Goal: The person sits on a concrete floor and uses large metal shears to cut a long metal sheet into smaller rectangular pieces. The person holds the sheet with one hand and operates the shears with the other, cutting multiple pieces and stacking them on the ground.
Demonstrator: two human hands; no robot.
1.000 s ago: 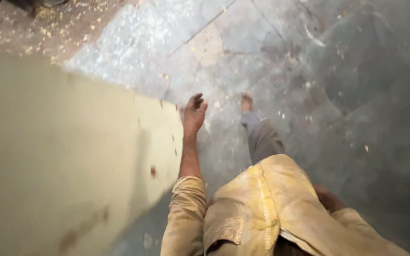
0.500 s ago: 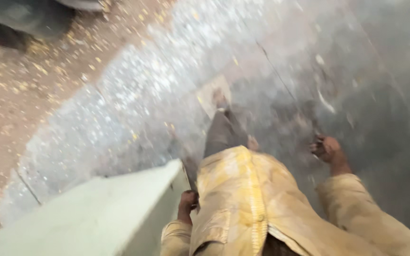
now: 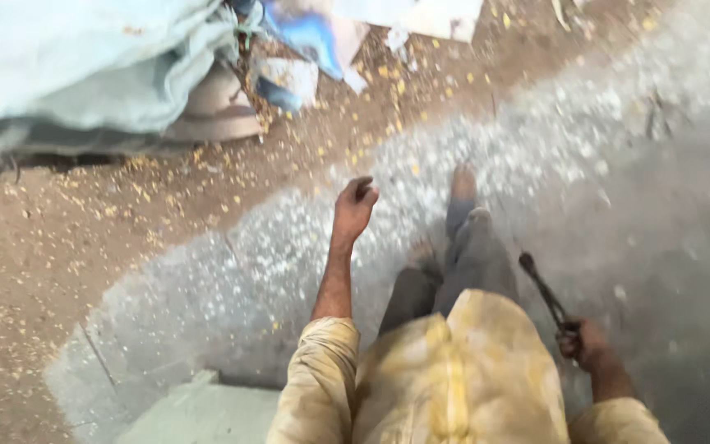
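Dark metal tool [image 3: 542,289] sits clenched in the right hand [image 3: 583,341], angled toward eleven o'clock clear of the legs; left hand [image 3: 355,205] swings loosely curled, empty.

Floor [image 3: 618,189]: grey stone or concrete, matt and rough, speckled with pale chips; beside it a band of brown, dusty ground [image 3: 59,247] strewn with yellowish shavings. Tool [image 3: 542,289], held in the right hand [image 3: 583,341]: dark, dull metal rod, unpolished. Shirt [image 3: 454,378]: yellowed woven cloth, creased and stained. Sheet [image 3: 84,57] at upper left: pale grey-green fabric or tarpaulin, soft folds, matt. Board [image 3: 199,415] at lower edge: pale, flat, smooth-looking.
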